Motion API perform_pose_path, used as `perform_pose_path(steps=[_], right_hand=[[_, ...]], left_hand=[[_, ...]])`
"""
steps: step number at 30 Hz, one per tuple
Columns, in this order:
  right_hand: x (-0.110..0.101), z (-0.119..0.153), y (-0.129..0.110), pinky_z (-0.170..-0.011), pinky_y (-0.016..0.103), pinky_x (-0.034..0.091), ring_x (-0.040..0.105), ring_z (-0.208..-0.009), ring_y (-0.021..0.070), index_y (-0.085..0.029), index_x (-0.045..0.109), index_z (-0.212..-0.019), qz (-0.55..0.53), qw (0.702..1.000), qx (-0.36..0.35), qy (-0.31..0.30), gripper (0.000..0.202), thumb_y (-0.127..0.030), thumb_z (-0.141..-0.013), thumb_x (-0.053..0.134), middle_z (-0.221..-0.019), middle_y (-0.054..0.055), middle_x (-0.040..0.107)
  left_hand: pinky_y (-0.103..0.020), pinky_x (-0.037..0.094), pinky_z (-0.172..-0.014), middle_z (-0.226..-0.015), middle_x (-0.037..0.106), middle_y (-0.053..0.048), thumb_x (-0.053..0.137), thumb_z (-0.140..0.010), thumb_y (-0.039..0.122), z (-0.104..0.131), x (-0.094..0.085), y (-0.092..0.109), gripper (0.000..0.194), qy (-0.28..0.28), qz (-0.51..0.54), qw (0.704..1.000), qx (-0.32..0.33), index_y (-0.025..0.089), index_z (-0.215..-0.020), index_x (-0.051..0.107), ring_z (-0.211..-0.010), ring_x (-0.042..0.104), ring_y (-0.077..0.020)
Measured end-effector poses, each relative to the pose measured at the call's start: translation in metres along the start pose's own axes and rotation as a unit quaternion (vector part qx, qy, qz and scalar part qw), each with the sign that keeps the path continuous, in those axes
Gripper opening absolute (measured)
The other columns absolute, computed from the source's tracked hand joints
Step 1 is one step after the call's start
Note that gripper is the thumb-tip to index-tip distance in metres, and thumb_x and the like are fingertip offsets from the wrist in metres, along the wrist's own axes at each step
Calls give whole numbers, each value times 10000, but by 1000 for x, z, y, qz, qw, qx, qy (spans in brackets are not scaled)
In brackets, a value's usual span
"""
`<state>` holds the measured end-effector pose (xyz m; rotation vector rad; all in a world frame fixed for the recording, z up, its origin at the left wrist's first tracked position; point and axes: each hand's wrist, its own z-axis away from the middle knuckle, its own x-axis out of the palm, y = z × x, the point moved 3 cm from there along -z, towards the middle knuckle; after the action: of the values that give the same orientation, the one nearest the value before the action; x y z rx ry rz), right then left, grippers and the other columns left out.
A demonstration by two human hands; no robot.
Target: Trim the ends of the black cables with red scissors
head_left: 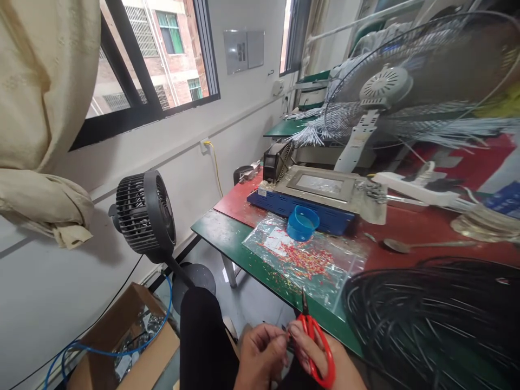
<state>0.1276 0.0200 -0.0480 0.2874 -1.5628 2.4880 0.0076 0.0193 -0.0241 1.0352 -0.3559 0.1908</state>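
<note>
Scissors (314,346) sit gripped in right hand (325,363), left hand (260,355) pinching something unclear, below the table edge (260,268).

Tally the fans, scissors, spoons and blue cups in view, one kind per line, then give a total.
Fans: 2, the black floor fan and the white desk fan
Scissors: 1, the red-handled scissors in the right hand, beside the left hand
Spoons: 1, the spoon
Blue cups: 1, the blue cup
Total: 5
</note>
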Motion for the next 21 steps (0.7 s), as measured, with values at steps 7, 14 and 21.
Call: perform_pose_path(steps=[7, 14, 21], right_hand=[[-22, -4, 16, -428, 213, 273, 340, -421, 84, -111, 710, -893, 83, 996, -9, 17, 709, -707, -508, 696, -484, -1, 423], [-16, 3, 1, -507, 215, 335, 422, -497, 98, -112, 609, -743, 94, 995, -30, -16, 564, -673, -691, 627, -537, 19, 474], [-19, -2, 23, -466, 209, 355, 431, -475, 100, -111, 610, -815, 22, 1000, 3, 20, 630, -728, -687, 596, -542, 10, 464]], left_hand=[[-175, 111, -382, -447, 398, 56, 757, -560, 599, 1, 0, 0, 588, 8, -16, 1000, -23, 78, -751, 563, -341, 232, 10], [-185, 116, -360, -471, 480, 9, 774, -548, 585, -3, 1, -8, 557, -30, 31, 998, -45, 80, -674, 575, -316, 286, -2], [-144, 162, -381, -551, 570, -31, 861, -493, 444, 2, 6, -1, 507, 0, 83, 996, -29, 65, -721, 614, -377, 357, 0]])
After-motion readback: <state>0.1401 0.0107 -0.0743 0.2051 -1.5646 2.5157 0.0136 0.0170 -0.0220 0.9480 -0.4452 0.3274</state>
